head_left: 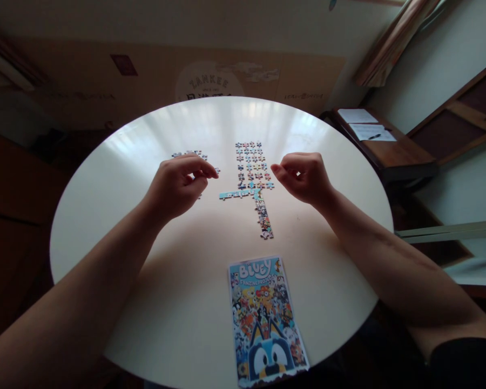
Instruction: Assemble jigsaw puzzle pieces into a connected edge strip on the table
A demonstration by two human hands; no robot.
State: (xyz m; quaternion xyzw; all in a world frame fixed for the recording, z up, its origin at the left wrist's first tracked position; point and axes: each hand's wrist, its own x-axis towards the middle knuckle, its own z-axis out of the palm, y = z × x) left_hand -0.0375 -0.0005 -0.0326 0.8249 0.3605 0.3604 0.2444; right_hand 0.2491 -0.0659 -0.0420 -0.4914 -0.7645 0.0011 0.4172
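Note:
My left hand (183, 182) hovers over the left side of the table, fingers loosely curled, thumb and fingertips slightly apart. Nothing shows between them. Loose puzzle pieces (192, 153) lie behind it, partly covered by the hand. To the right, my right hand (302, 175) is closed with thumb against index finger; whatever it may pinch is hidden. Between the hands, rows of loose puzzle pieces (249, 159) lie spaced out. Just nearer, a joined puzzle border (263, 213) forms a corner, with a light-blue strip running left and a darker strip coming toward me.
A Bluey picture sheet (265, 324) lies at the near edge of the round white table (85, 227). Back right, a wooden side desk (400, 148) carries papers (368, 132) and a pen (375, 136). A printed panel (154, 81) stands behind the table.

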